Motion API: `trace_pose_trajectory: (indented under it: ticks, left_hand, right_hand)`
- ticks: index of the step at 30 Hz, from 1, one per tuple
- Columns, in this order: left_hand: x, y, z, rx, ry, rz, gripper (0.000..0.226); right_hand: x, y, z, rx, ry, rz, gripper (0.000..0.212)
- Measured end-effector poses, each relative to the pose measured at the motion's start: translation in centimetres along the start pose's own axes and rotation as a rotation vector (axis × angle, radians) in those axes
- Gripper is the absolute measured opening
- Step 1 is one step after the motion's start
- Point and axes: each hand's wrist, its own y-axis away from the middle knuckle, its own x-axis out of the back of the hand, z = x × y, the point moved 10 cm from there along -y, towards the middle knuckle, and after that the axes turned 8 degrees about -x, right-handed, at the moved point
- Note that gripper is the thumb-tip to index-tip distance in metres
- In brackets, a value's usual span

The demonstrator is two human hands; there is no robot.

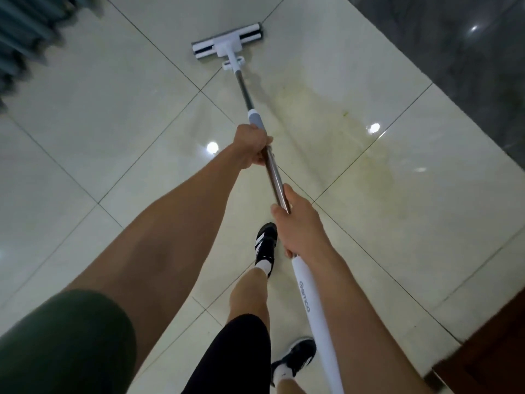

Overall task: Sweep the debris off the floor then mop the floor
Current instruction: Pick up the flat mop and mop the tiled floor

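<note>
On the floor (113, 115), far out in front of the person, sits the mop head (227, 42). It lies flat on the pale tiles, and its long side runs left to right, with the right end tipped a bit farther away. The mop (274, 173) has a long pole. The pole runs from the mop head back toward the person, leaning down and a little to the right in the view. The top part near the mop head is shiny metal, then comes a grey and white sleeve, then more metal, then a white handle with letters on it.

The left hand (252, 146) is wrapped around the pole just below the grey sleeve. Its fingers curl tight around the pole. The right hand (298, 223) grips the pole lower down, where the metal meets the white handle. The mop head is well beyond both hands, and the white handle runs on under the right arm.

A yellowish wet patch (341, 123) spreads over the tiles to the right of the pole. Two black shoes (265, 244) with white stripes stand on the floor just left of the handle.
</note>
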Motion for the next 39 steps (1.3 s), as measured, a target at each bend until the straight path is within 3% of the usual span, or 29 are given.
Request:
trace_pose_trajectory:
  ticks: [9, 27, 32, 37, 39]
  left_hand:
    - [-3.4, 5.8, -5.8, -0.009, -0.074, -0.052, 0.025]
    - [-20.9, 30.5, -29.4, -0.037, -0.242, -0.280, 0.028]
    - [-20.4, 32.3, -30.2, -0.029, -0.234, -0.276, 0.034]
    - [-18.6, 30.0, -27.8, -0.046, -0.194, -0.217, 0.059]
    - [-18.2, 28.7, -26.7, -0.053, -0.197, -0.221, 0.040]
  right_hand:
    - [-1.6, 5.7, 7.9, -0.040, -0.063, 0.008, 0.058]
    - [-2.3, 25.8, 40.4, -0.195, -0.151, 0.049, 0.058]
    - [-3.1, 27.6, 40.8, -0.204, -0.203, 0.054, 0.059]
    - [-3.3, 26.1, 37.4, -0.165, -0.235, 0.045, 0.057]
    - [-3.0, 25.1, 36.1, -0.163, -0.243, 0.046, 0.056]
